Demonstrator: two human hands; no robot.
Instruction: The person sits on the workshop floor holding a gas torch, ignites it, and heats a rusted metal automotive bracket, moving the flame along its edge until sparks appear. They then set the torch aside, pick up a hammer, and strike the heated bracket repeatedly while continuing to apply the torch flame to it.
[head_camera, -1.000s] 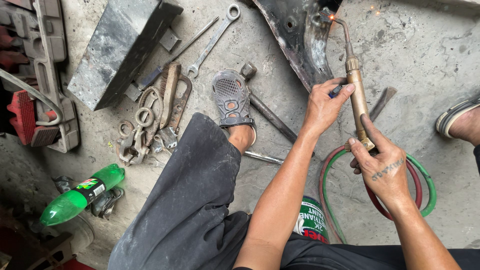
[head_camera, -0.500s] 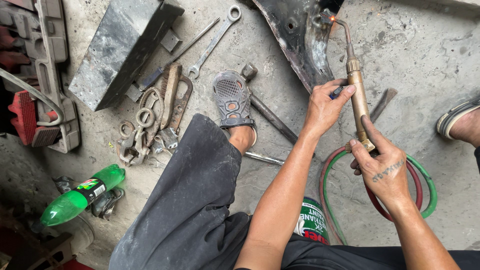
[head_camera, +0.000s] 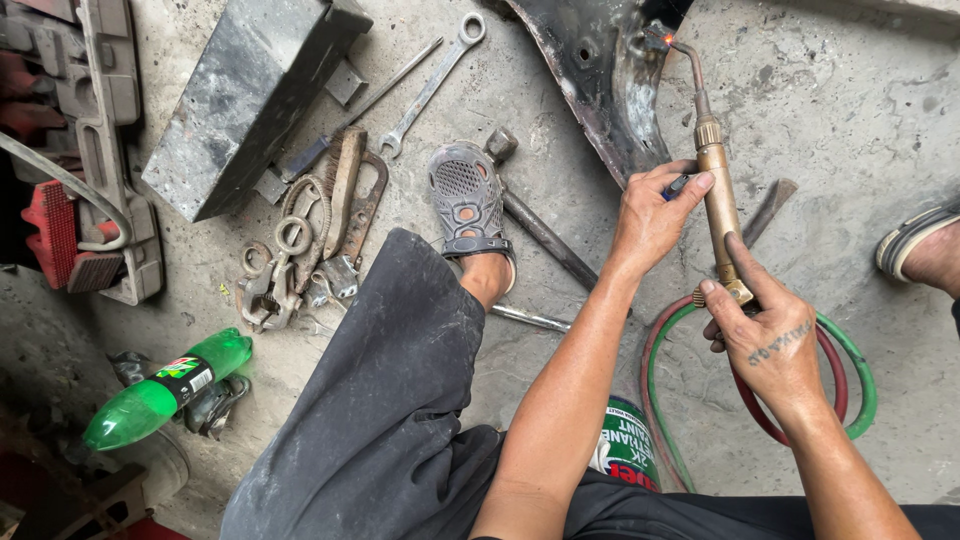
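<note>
Both hands grip the brass torch (head_camera: 718, 205).
Left hand (head_camera: 655, 215) nearer its lit tip (long axis upright); right hand (head_camera: 765, 345) clasps the base.

torch (head_camera: 718, 195): brass-coloured metal body, dull shine, thin steel neck
metal panel (head_camera: 600, 75): blackened sheet metal, scorched, rusty at the edge, at 12 o'clock
hoses (head_camera: 850, 370): red and green rubber, smooth, slightly glossy
floor (head_camera: 850, 110): bare concrete, rough, stained
wrench (head_camera: 430, 85): grey steel, matt
block (head_camera: 245, 100): dark metal, scuffed and sooty, at 10 o'clock
bottle (head_camera: 165, 385): green plastic, glossy
sandal (head_camera: 465, 200): grey moulded rubber, matt, perforated
trousers (head_camera: 390, 400): grey cloth, matt
</note>
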